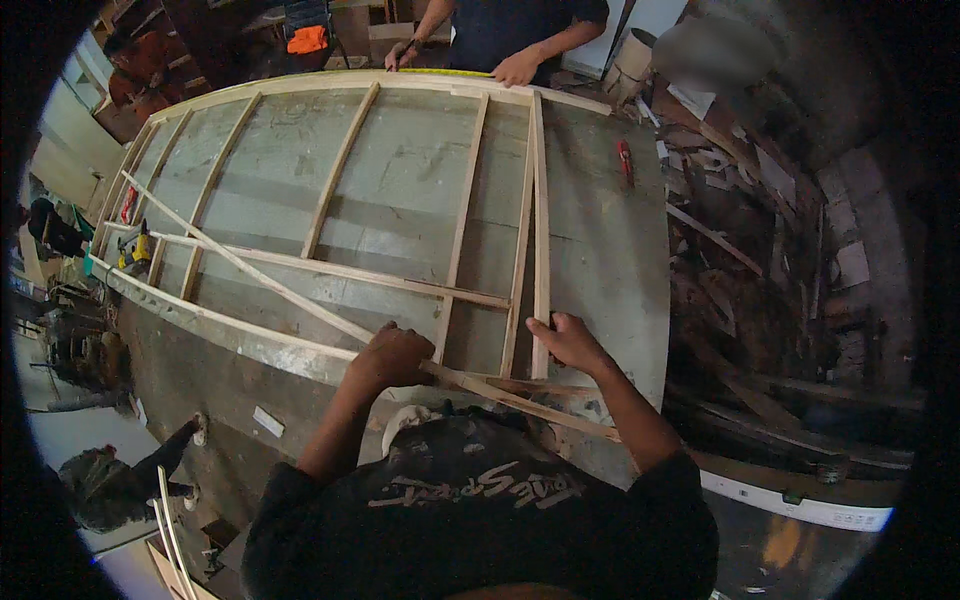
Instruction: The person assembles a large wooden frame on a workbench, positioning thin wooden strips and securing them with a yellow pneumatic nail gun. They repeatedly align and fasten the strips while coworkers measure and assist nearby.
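Wooden frame [400, 190] under left hand [392, 355] and right hand [568, 342], on the workbench [610, 260].

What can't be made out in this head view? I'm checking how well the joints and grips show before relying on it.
- Left hand: closed over a thin wooden strip; the fingers hide the contact.
- Right hand: covers the near end of an upright batten.
- Near rail of the wooden frame: hidden behind the person's own torso.
- Co-worker's hands: too small to tell the grip.
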The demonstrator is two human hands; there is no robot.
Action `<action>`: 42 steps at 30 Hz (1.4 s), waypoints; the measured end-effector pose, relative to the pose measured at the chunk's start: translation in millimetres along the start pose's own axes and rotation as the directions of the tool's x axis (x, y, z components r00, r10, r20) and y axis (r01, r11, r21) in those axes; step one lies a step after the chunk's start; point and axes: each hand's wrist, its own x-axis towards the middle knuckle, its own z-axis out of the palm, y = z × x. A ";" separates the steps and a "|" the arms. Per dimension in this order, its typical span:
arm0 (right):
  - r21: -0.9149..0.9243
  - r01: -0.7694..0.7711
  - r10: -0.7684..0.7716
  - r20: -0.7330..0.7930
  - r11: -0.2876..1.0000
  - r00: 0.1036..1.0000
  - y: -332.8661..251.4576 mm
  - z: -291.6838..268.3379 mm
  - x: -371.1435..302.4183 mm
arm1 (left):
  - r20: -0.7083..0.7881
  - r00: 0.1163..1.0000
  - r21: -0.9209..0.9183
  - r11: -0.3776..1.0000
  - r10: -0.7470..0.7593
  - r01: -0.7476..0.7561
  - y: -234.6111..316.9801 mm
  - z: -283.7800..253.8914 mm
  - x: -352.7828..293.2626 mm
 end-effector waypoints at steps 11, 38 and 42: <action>-0.117 -0.001 0.003 0.020 0.993 1.000 57.4 48.3 40.1 | 0.017 1.000 -0.019 1.000 -0.005 0.005 8.0 11.2 -7.9; -0.146 0.047 -0.067 -0.136 0.988 0.988 75.6 87.5 43.3 | 0.005 1.000 -0.125 0.992 -0.016 0.017 -3.5 41.3 7.6; 0.167 0.139 -0.132 -0.054 0.976 0.990 86.4 97.0 49.2 | -0.053 0.999 -0.123 0.992 -0.005 -0.001 -9.5 50.3 14.5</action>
